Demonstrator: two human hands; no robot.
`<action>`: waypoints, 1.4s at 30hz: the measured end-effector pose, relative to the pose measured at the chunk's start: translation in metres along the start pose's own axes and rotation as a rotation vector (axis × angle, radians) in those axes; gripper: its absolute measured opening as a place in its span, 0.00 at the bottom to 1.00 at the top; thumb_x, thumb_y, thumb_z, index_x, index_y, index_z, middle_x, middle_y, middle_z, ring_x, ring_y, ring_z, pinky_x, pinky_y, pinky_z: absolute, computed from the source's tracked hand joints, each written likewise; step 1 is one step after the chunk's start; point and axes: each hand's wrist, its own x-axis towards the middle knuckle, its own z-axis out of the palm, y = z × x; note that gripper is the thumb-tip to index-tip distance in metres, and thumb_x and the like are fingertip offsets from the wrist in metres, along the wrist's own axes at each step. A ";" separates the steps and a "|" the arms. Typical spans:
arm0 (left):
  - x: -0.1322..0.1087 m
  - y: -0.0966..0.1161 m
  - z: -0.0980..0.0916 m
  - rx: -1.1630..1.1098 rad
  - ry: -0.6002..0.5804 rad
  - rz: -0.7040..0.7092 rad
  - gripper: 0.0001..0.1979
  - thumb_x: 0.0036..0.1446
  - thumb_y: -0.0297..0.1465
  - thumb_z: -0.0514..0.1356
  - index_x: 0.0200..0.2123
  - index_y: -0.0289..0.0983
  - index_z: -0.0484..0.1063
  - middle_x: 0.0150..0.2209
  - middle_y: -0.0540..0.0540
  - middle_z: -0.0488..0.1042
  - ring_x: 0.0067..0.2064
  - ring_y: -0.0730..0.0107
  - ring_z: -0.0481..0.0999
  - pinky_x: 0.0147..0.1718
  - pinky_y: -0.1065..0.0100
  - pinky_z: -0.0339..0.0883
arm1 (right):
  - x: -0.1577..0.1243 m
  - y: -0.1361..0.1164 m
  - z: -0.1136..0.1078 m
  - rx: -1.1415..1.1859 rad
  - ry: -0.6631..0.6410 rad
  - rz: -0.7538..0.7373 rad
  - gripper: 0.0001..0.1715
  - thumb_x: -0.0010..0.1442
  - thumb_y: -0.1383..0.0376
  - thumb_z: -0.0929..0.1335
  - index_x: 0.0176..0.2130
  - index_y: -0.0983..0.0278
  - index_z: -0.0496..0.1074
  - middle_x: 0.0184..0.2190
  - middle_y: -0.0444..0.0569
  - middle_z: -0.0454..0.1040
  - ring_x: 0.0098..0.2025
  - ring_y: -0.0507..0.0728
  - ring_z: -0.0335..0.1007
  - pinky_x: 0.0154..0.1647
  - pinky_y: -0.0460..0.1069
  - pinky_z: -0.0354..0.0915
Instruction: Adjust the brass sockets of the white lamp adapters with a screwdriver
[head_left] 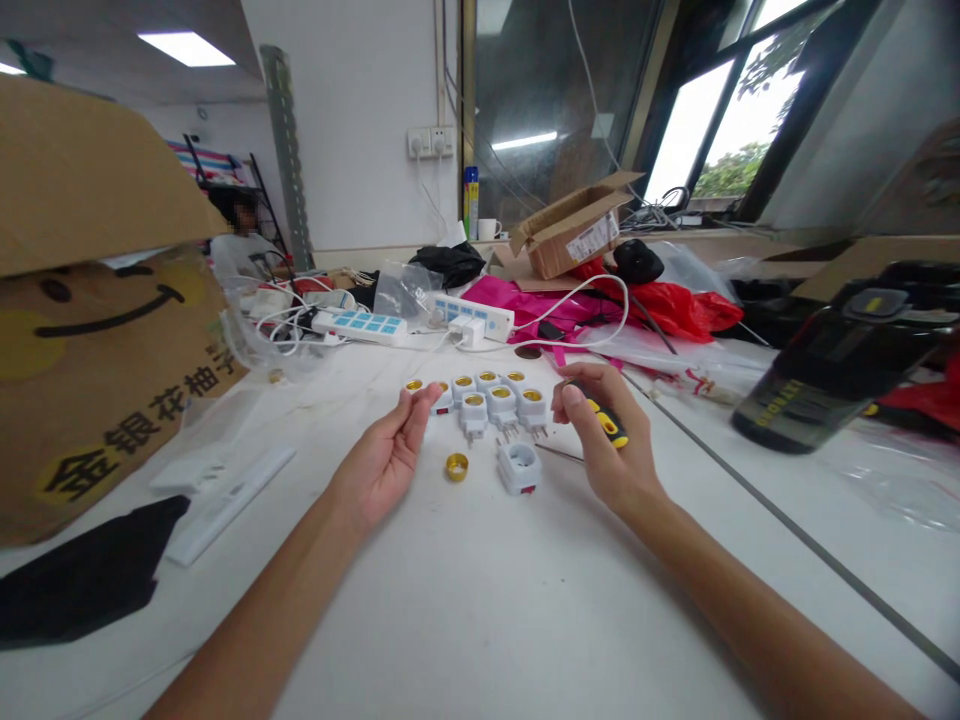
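Observation:
On the white table, a cluster of several white lamp-socket adapters with brass collars (487,402) stands between my hands. My left hand (386,458) is open and empty, its fingertips close to the leftmost adapters. My right hand (604,435) grips a screwdriver with a yellow and black handle (606,420), its thin metal shaft (561,453) pointing left and low over the table. Nearer me, a loose brass ring (456,466) lies just right of my left hand. A white adapter with a red part (519,468) sits on its back near my right hand, its socket face up.
A large cardboard box with a smiley print (90,330) stands at left, beside white plastic panels (221,505) and black cloth (82,575). Power strips (360,325) and white cables lie behind the adapters, before pink and red plastic. A dark bottle (832,365) is at right. A seated person (244,240) is far back.

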 end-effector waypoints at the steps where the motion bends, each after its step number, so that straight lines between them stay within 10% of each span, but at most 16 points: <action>1: 0.000 -0.001 0.000 0.006 0.000 -0.007 0.23 0.80 0.19 0.53 0.73 0.19 0.61 0.48 0.27 0.87 0.43 0.59 0.93 0.42 0.72 0.88 | -0.001 0.000 0.000 -0.006 -0.012 0.004 0.19 0.77 0.46 0.70 0.55 0.56 0.72 0.36 0.44 0.74 0.36 0.58 0.71 0.40 0.54 0.66; 9: -0.005 -0.001 0.002 0.060 -0.083 -0.048 0.28 0.71 0.08 0.47 0.72 0.11 0.62 0.57 0.17 0.83 0.61 0.43 0.86 0.56 0.64 0.86 | -0.005 -0.002 0.003 -0.034 -0.018 0.012 0.19 0.78 0.46 0.70 0.55 0.56 0.73 0.39 0.45 0.74 0.37 0.58 0.71 0.40 0.55 0.66; 24: -0.007 -0.001 -0.004 0.311 -0.172 0.061 0.14 0.82 0.26 0.55 0.42 0.33 0.79 0.42 0.44 0.89 0.36 0.76 0.89 0.36 0.74 0.86 | -0.004 -0.015 0.007 -0.048 0.059 -0.093 0.12 0.78 0.52 0.71 0.54 0.56 0.74 0.38 0.44 0.75 0.35 0.55 0.72 0.37 0.53 0.68; 31: -0.005 -0.012 -0.013 0.673 -0.280 0.184 0.27 0.50 0.48 0.84 0.32 0.35 0.76 0.29 0.54 0.76 0.25 0.81 0.68 0.25 0.77 0.66 | -0.006 -0.015 0.012 -0.084 -0.062 -0.159 0.10 0.81 0.57 0.69 0.57 0.56 0.71 0.42 0.47 0.80 0.38 0.56 0.77 0.42 0.53 0.73; 38: -0.002 -0.022 -0.023 1.197 -0.367 0.496 0.12 0.67 0.41 0.74 0.37 0.39 0.82 0.41 0.47 0.83 0.47 0.65 0.77 0.52 0.67 0.66 | 0.003 -0.003 0.015 -0.241 -0.341 -0.416 0.04 0.78 0.62 0.70 0.50 0.59 0.74 0.46 0.54 0.77 0.48 0.61 0.77 0.51 0.57 0.74; 42: -0.005 -0.027 -0.025 1.381 -0.497 0.457 0.11 0.70 0.40 0.70 0.38 0.40 0.81 0.39 0.48 0.83 0.43 0.62 0.78 0.47 0.63 0.66 | 0.006 0.011 0.022 -0.345 -0.510 -0.570 0.06 0.77 0.61 0.70 0.50 0.60 0.75 0.47 0.56 0.78 0.47 0.63 0.76 0.48 0.58 0.74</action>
